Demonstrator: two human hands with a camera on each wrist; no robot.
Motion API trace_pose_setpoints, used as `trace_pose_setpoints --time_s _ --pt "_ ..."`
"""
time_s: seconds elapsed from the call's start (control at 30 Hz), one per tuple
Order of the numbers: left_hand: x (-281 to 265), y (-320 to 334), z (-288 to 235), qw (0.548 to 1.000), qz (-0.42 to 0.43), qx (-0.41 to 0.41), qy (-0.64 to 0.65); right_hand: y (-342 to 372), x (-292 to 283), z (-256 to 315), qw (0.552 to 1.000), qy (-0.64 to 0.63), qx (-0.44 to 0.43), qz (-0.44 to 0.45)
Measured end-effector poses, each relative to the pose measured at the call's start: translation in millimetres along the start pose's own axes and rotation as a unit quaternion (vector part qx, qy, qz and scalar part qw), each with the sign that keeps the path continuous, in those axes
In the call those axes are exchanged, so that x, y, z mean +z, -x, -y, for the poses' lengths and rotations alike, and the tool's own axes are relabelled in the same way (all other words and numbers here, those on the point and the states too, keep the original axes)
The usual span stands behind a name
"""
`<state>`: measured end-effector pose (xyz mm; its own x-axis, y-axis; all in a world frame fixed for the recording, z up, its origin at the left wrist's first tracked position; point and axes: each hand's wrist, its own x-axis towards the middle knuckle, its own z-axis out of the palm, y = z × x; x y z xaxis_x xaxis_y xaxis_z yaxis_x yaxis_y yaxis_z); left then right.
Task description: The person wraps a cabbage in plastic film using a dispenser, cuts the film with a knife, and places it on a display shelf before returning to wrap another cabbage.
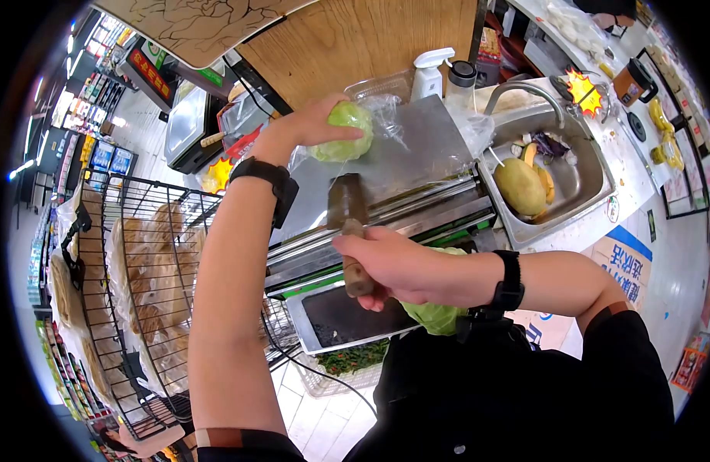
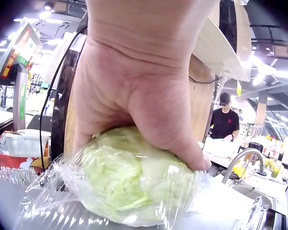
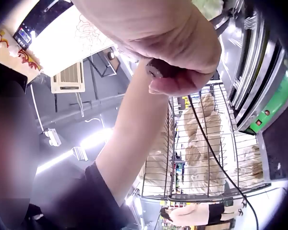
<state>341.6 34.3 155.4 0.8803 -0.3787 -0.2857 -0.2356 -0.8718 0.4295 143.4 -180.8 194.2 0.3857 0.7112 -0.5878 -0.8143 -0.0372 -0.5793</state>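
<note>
My left hand grips a pale green cabbage from above, fingers and thumb spread round its sides. Clear plastic film lies bunched under and around the cabbage on a grey metal plate. In the right wrist view my right hand is wrapped round a wooden handle, whose butt end shows below the palm. The head view shows this as a broad-bladed knife, its blurred blade pointing towards the cabbage, over the plate's near edge. Another cabbage sits partly hidden beneath my right forearm.
At the right, a sink holds a large yellowish melon-like item and peelings. A spray bottle stands behind the plate. On the left is a wire rack of bagged goods. Another person stands farther off.
</note>
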Motion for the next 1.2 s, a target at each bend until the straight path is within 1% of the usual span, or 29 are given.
trace_pose_setpoints --time_s 0.07,0.17,0.3,0.47,0.57,0.67,0.77,0.87,0.97,1.07,1.17,1.2 --pt "-0.4 -2.2 0.8 1.000 0.013 0.008 0.018 -11.3 0.8 0.7 1.000 -0.015 0.003 0.024" --pt "-4.7 -0.8 -3.2 0.999 0.022 0.010 0.023 -26.2 2.7 3.1 0.999 -0.027 -0.006 0.038" --pt "-5.9 -0.1 -6.9 1.000 0.017 0.015 0.016 -30.9 14.3 8.5 1.000 0.008 -0.008 0.020" --pt "-6.9 -6.3 -1.1 0.999 0.035 0.010 0.016 -49.2 17.5 10.0 0.998 0.029 -0.018 0.048" --pt "-9.3 -2.1 -9.5 0.999 0.028 0.015 -0.018 -68.3 15.6 11.5 0.997 0.028 -0.019 0.065" --pt "-12.0 -1.1 -13.6 0.999 0.039 0.024 -0.003 -74.4 17.7 16.1 0.995 0.045 -0.029 0.084" --pt "-10.1 -5.4 -6.4 0.998 0.042 0.036 0.008 -82.9 27.9 17.9 0.997 0.040 -0.009 0.059" --pt "-11.4 -2.4 -9.6 0.998 0.043 0.041 0.014 -97.7 26.9 19.8 0.994 0.071 -0.008 0.077" --pt "-13.4 -4.7 -9.3 0.998 0.052 0.026 0.018 -116.5 26.4 20.3 0.993 0.070 -0.006 0.097" --pt "-14.4 -4.9 -12.6 0.998 0.059 0.002 0.029 -132.2 32.7 17.7 0.985 0.063 -0.005 0.162" --pt "-12.0 -8.9 -5.3 0.998 0.044 0.043 0.001 -143.2 43.5 13.7 0.987 0.108 -0.027 0.115" --pt "-11.8 -8.6 -4.8 0.998 0.044 0.035 0.007 -145.0 43.4 13.6 0.986 0.115 -0.027 0.119"
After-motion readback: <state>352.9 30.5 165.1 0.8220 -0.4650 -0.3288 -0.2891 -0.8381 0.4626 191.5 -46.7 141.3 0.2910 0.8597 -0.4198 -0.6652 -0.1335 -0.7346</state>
